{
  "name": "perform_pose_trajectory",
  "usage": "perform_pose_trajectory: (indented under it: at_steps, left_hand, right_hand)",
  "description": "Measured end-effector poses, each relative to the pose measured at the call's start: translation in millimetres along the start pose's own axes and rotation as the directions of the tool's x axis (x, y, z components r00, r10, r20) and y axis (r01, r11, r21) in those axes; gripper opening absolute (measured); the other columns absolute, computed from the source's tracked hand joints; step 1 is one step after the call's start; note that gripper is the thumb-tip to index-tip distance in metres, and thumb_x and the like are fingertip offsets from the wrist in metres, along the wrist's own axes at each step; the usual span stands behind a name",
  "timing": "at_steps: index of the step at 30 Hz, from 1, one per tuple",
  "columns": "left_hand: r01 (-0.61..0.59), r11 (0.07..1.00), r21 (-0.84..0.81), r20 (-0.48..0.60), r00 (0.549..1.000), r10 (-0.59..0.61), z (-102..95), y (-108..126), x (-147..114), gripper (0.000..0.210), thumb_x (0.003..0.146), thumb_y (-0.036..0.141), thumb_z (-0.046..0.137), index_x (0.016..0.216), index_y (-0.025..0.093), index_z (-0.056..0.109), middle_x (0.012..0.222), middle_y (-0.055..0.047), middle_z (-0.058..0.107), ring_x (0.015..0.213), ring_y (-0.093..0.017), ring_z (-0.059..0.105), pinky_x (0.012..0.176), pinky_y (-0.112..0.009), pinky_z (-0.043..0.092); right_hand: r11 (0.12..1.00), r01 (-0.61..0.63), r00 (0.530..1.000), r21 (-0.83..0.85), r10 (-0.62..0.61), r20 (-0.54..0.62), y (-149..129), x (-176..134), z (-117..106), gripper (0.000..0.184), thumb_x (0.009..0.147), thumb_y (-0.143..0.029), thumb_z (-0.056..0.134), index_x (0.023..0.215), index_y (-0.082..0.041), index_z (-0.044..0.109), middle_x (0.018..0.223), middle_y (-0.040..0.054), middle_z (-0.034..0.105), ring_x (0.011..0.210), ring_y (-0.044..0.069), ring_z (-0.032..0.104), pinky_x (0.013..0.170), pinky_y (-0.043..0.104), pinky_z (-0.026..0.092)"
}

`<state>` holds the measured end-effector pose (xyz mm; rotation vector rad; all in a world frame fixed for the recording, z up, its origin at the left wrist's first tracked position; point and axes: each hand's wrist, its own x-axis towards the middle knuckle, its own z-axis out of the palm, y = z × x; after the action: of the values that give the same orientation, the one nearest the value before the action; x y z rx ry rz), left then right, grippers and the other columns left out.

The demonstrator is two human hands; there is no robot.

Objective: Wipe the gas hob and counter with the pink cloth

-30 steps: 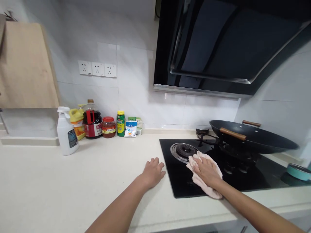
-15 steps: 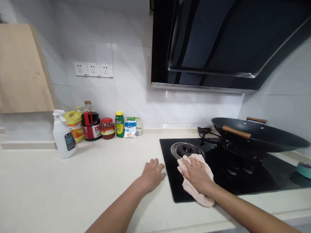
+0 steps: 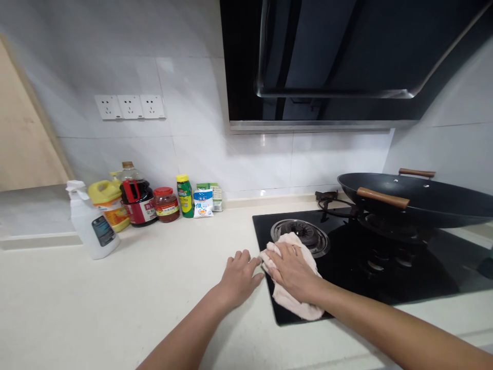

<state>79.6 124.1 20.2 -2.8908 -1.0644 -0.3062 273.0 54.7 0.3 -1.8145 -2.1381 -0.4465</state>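
A pale pink cloth [image 3: 298,303] lies bunched on the black glass cooktop [image 3: 339,288], close to its left edge. My right hand [image 3: 290,270] presses down on this cloth, fingers laid over its upper part. Just behind it is the left burner [image 3: 318,240], a round metal ring with a dark centre. My left hand [image 3: 241,277] rests on the cream countertop [image 3: 162,308] with bent, slightly spread fingers and nothing in it. Its thumb and forefinger are close to the cooktop's left edge and the cloth.
A large black wok [image 3: 435,205] with wooden handles sits on the right burner, beneath the range hood [image 3: 327,61]. Along the wall stand a white spray bottle [image 3: 92,226], a yellow jug [image 3: 106,198], a dark sauce bottle [image 3: 136,200], a red-lidded jar [image 3: 166,205] and a green bottle [image 3: 185,198].
My right hand has slid the cloth leftward across the cooktop, to its left edge and nearer my left hand. The left hand has hardly moved. The camera view has shifted slightly.
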Motion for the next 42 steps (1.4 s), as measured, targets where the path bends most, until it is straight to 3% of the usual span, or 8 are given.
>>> perform_pose_trajectory:
  at_steps: [3, 6, 15, 20, 24, 31, 36, 42]
  left_hand:
    - [0.029, 1.000, 0.000, -0.002, 1.000, -0.029, -1.0, -1.1, 0.1, 0.028, 0.099, 0.038, 0.050, 0.117, 0.020, 0.062, 0.119, -0.011, 0.060, 0.112, -0.030, 0.054, 0.092, -0.043, 0.044]
    - [0.054, 0.998, -0.017, -0.017, 0.998, -0.055, 0.0, -5.2, -0.1, 0.025, 0.099, 0.034, 0.053, 0.116, 0.018, 0.061, 0.121, -0.010, 0.061, 0.114, -0.028, 0.055, 0.095, -0.041, 0.045]
    - [0.096, 0.994, -0.057, -0.109, 0.989, -0.101, -9.1, -0.3, -1.2, 0.036, 0.104, 0.033, 0.044, 0.136, 0.019, 0.052, 0.124, -0.012, 0.061, 0.111, -0.027, 0.059, 0.094, -0.042, 0.048]
    - [0.109, 0.993, -0.054, -0.244, 0.962, -0.119, -14.2, 0.7, -0.6, 0.034, 0.103, 0.031, 0.046, 0.133, 0.018, 0.054, 0.121, -0.011, 0.061, 0.106, -0.026, 0.060, 0.092, -0.041, 0.049]
    - [0.104, 0.992, -0.071, -0.281, 0.952, -0.120, -13.9, -0.4, -2.0, 0.031, 0.103, 0.030, 0.047, 0.131, 0.021, 0.054, 0.119, -0.010, 0.061, 0.103, -0.025, 0.061, 0.091, -0.041, 0.049]
    - [0.157, 0.979, -0.128, -0.213, 0.960, -0.182, -16.3, -4.1, -1.9, 0.039, 0.104, 0.037, 0.044, 0.137, 0.018, 0.052, 0.127, -0.013, 0.058, 0.110, -0.028, 0.060, 0.095, -0.042, 0.048]
    - [0.196, 0.948, -0.252, -0.168, 0.956, -0.242, -13.9, -11.5, 1.0, 0.034, 0.101, 0.039, 0.045, 0.128, 0.022, 0.059, 0.123, -0.011, 0.057, 0.110, -0.026, 0.060, 0.098, -0.039, 0.047]
    - [0.182, 0.891, -0.415, -0.136, 0.956, -0.259, -11.0, -19.8, 1.2, 0.044, 0.101, 0.047, 0.039, 0.130, 0.023, 0.060, 0.124, -0.011, 0.060, 0.119, -0.026, 0.057, 0.104, -0.037, 0.043]
  right_hand:
    - [0.994, 0.090, 0.995, 0.070, -0.092, 0.030, -3.6, 16.9, -1.0, 0.044, 0.103, -0.040, 0.034, 0.143, -0.026, 0.050, 0.142, 0.0142, 0.049, 0.129, 0.032, 0.042, 0.108, 0.052, 0.030]
    - [0.988, 0.100, 0.993, 0.118, -0.107, 0.051, -1.2, 39.4, 2.8, 0.042, 0.103, -0.039, 0.037, 0.139, -0.026, 0.054, 0.136, 0.0131, 0.052, 0.123, 0.030, 0.045, 0.107, 0.050, 0.031]
    - [0.995, -0.053, 0.979, 0.083, 0.036, 0.201, 16.2, 119.4, 33.7, 0.046, 0.100, -0.047, 0.036, 0.140, -0.033, 0.056, 0.142, 0.0120, 0.048, 0.129, 0.033, 0.042, 0.110, 0.054, 0.025]
    - [0.992, -0.113, 0.970, 0.048, 0.100, 0.222, 14.9, 156.8, 48.9, 0.050, 0.100, -0.049, 0.034, 0.139, -0.029, 0.056, 0.146, 0.0159, 0.046, 0.134, 0.036, 0.038, 0.108, 0.057, 0.024]
    - [0.993, -0.108, 0.971, 0.038, 0.097, 0.220, 11.4, 168.9, 56.9, 0.047, 0.101, -0.045, 0.032, 0.138, -0.028, 0.055, 0.145, 0.0153, 0.049, 0.137, 0.035, 0.036, 0.111, 0.058, 0.019]
    - [0.999, -0.011, 0.973, 0.036, 0.003, 0.233, -6.1, 144.4, 42.3, 0.048, 0.099, -0.041, 0.041, 0.143, -0.026, 0.051, 0.145, 0.0156, 0.049, 0.137, 0.033, 0.037, 0.112, 0.052, 0.018]
    - [0.994, 0.092, 0.975, 0.054, -0.101, 0.197, -31.9, 100.8, 19.3, 0.047, 0.097, -0.037, 0.045, 0.140, -0.021, 0.055, 0.137, 0.0192, 0.053, 0.128, 0.034, 0.044, 0.109, 0.049, 0.024]
    - [0.987, 0.127, 0.984, 0.101, -0.138, 0.116, -62.4, 42.6, -8.1, 0.051, 0.100, -0.043, 0.038, 0.137, -0.012, 0.055, 0.124, 0.0192, 0.059, 0.113, 0.032, 0.049, 0.100, 0.049, 0.034]
